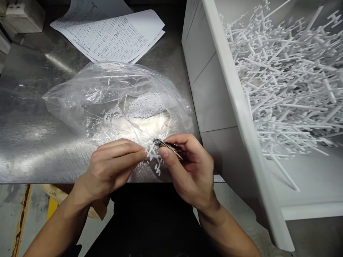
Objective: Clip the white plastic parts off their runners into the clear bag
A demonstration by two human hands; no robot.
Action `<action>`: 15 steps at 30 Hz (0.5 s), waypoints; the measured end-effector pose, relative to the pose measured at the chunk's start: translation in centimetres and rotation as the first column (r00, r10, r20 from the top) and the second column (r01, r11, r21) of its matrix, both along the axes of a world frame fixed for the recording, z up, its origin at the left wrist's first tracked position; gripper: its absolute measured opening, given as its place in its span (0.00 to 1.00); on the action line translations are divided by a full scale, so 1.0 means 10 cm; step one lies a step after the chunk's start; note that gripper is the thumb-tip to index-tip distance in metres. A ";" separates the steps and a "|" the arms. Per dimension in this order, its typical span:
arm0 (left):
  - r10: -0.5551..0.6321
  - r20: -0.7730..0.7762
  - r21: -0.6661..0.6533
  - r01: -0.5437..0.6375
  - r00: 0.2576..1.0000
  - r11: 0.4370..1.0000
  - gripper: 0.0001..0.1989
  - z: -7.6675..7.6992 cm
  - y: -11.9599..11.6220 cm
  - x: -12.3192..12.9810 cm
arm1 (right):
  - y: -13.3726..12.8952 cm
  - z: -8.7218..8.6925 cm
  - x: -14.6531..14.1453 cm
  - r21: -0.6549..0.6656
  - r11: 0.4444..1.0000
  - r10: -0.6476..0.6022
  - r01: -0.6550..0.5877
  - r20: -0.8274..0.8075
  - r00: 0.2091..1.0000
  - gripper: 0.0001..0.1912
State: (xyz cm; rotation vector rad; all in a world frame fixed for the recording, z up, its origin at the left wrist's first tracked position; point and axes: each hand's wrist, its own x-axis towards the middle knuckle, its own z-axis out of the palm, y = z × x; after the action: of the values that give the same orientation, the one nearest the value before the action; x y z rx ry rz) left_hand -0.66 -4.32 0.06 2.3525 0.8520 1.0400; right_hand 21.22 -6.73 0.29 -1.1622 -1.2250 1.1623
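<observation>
My left hand (116, 164) pinches a small white branched plastic piece (152, 154) near the table's front edge. Closed around a metal nail clipper (171, 148), my right hand (191, 167) has the clipper's jaws at the top of the white piece. Just beyond both hands lies a clear plastic bag (107, 85), spread open, with many tiny white bits (147, 105) inside it.
Printed sheets (115, 35) lie behind the bag on the metal table (24, 121). To the right stands a white bin (235, 92) holding a heap of white plastic sprues (292, 82). A pale block-shaped object (25, 16) sits at the back left.
</observation>
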 end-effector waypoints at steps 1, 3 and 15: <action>-0.005 -0.007 -0.005 0.005 1.000 1.000 0.14 0.00 0.00 0.00 | 0.00 0.00 0.00 -0.003 1.000 0.003 -0.003 0.004 1.000 0.04; -0.017 -0.016 -0.003 0.017 1.000 1.000 0.14 0.00 0.01 0.01 | 0.00 0.00 0.01 -0.007 1.000 0.012 -0.012 0.012 1.000 0.03; 0.068 0.033 -0.116 -0.063 0.997 0.991 0.13 0.05 0.02 0.07 | 0.08 0.08 0.00 -0.107 0.991 -0.090 0.078 -0.107 0.990 0.04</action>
State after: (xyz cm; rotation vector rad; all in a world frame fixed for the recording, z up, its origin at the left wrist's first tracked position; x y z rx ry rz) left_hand 0.07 -4.13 0.60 2.2163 0.9549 1.0289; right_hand 21.21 -5.93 1.06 -1.1973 -1.0324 1.2215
